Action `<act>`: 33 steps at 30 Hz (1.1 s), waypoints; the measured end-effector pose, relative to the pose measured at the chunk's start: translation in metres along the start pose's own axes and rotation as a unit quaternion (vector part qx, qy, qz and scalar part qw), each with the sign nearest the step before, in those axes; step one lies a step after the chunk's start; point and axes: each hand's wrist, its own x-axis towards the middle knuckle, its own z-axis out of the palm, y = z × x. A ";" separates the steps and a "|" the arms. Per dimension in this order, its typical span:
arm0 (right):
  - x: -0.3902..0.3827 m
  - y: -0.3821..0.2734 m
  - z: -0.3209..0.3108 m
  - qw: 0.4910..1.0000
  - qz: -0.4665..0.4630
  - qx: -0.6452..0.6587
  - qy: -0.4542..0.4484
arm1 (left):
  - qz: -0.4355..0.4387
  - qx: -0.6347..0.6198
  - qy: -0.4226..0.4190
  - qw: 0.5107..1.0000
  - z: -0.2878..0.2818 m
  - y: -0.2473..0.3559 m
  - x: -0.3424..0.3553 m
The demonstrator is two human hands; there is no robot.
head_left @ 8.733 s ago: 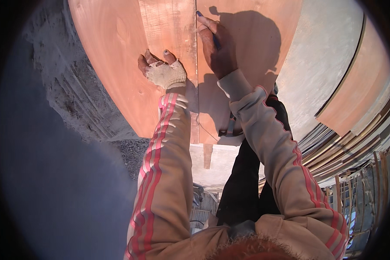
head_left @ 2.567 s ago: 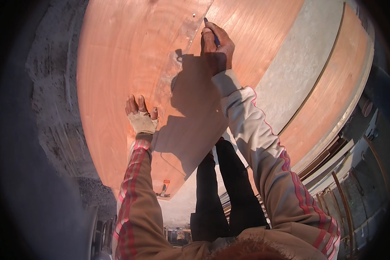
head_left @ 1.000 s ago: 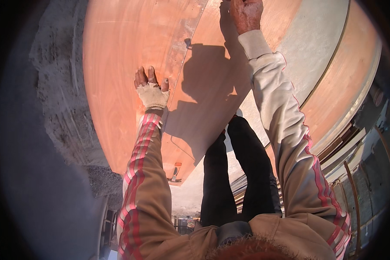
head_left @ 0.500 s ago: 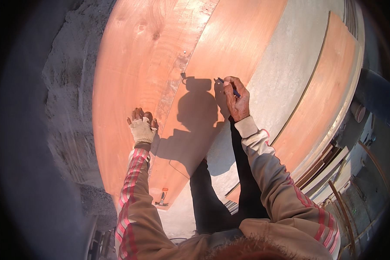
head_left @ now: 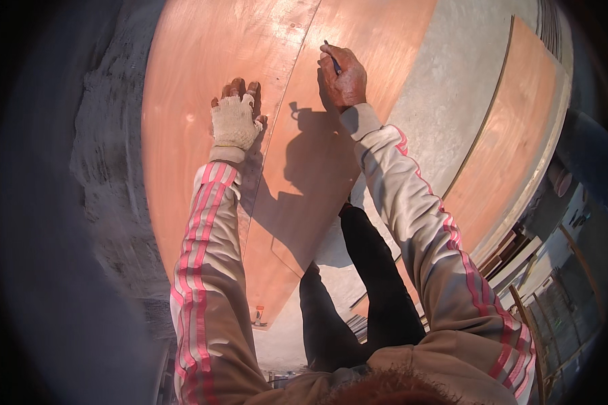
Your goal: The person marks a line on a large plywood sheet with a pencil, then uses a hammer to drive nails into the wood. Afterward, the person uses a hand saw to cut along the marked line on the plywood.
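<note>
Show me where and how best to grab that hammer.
The hammer is probably best taken by its orange handle end, from above and the right: that end points away from the near edge of the board, and the left sleeve crowds the other side.

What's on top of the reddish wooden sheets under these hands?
The gloved left hand rests on the sheets, and a hammer lies near their closest end. The right hand holds a pen over them. What the left palm covers cannot be seen.

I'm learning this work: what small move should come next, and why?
Perhaps ease the pen leftward to the seam in the wood: the right hand holds it just right of that line, and the gloved left hand lies spread on the other side.
</note>
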 end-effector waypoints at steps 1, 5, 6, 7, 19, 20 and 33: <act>0.010 0.001 0.001 1.000 -0.017 -0.020 0.000 | 0.000 0.017 -0.026 1.000 -0.005 0.008 0.011; 0.036 0.008 0.017 0.997 -0.055 -0.039 0.026 | -0.006 0.067 -0.109 0.992 -0.014 0.026 0.034; 0.043 0.011 0.020 0.997 -0.055 -0.043 0.023 | -0.009 0.074 -0.125 0.989 -0.013 0.027 0.035; 0.049 0.011 0.026 0.996 -0.066 -0.054 0.033 | -0.005 0.072 -0.102 0.992 -0.005 0.021 0.031; 0.075 0.019 0.043 0.996 -0.050 -0.071 0.035 | -0.002 0.049 -0.091 0.995 0.000 0.021 0.026; 0.075 0.018 0.045 0.996 -0.054 -0.065 0.042 | 0.000 0.051 -0.088 0.995 0.002 0.019 0.026; 0.038 0.017 0.051 1.000 0.012 0.007 -0.005 | 0.000 0.057 -0.106 0.993 0.007 0.016 0.027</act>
